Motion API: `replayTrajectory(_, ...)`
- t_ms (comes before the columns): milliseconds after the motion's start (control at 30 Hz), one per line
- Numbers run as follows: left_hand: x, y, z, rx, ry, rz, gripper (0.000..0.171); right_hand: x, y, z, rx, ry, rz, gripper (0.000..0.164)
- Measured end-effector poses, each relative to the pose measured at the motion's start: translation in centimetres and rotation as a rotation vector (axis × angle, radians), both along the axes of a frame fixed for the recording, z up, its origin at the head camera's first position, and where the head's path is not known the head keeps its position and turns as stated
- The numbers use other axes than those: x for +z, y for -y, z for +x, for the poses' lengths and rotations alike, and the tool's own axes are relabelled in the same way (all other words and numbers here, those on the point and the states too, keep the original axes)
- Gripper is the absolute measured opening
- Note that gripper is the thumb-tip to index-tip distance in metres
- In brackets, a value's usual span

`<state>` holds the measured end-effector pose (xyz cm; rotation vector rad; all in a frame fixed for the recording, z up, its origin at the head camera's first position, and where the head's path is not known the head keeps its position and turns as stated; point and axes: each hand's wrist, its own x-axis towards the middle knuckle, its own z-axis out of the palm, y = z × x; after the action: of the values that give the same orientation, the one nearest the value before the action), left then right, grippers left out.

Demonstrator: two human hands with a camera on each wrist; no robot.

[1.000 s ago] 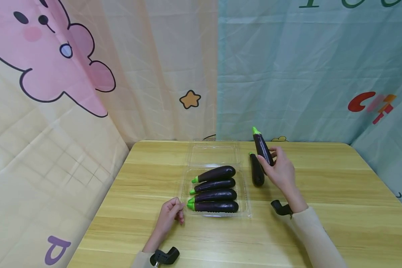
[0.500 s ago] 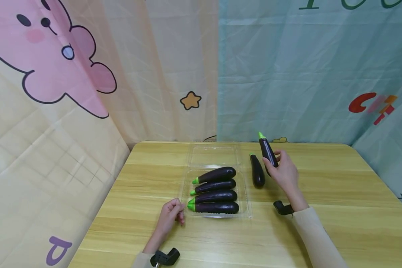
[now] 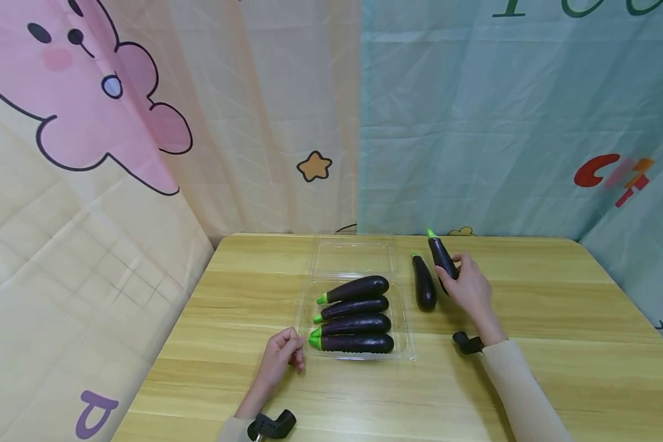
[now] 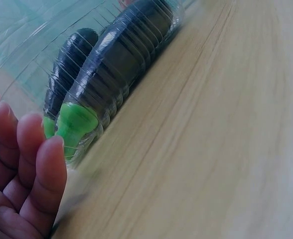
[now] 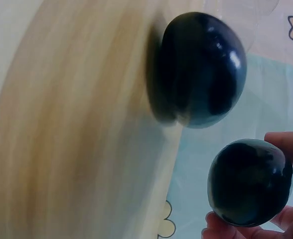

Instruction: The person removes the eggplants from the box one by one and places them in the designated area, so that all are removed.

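My right hand [image 3: 468, 287] pinches a dark purple eggplant [image 3: 442, 256] between thumb and fingers, its green stem end tipped up and away. The right wrist view shows the round bottom of this eggplant [image 5: 250, 182] in the fingers. Just left of it another eggplant [image 3: 424, 283] lies on the table. Several eggplants [image 3: 358, 323] lie side by side in a clear plastic clamshell box [image 3: 404, 344], stems to the left. At the box's left front corner my left hand [image 3: 280, 355] rests with fingers loosely curled; its fingertips [image 4: 52, 159] are close by a green stem [image 4: 75, 122].
The box's clear lid [image 3: 353, 255] lies folded back toward the table's far edge. A wood-grain table [image 3: 552, 319] carries everything. Printed curtains [image 3: 265, 110] hang behind and beside it. A black wrist camera [image 3: 466, 344] sits on each wrist.
Held in my right hand, the eggplant has moved slightly right, away from the eggplant beside it, and lowered toward the table. My left hand and the box stay in place.
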<state>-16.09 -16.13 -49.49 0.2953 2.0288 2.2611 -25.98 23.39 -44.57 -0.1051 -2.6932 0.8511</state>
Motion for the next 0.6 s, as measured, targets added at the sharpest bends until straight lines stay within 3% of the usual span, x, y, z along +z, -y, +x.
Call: replayTrajectory(600,-0.37,0.1,-0.15,-0.013,-0.022,0.002,0.033,-0.55,-0.39,-0.43,0.018,0.117,0.046,0.055)
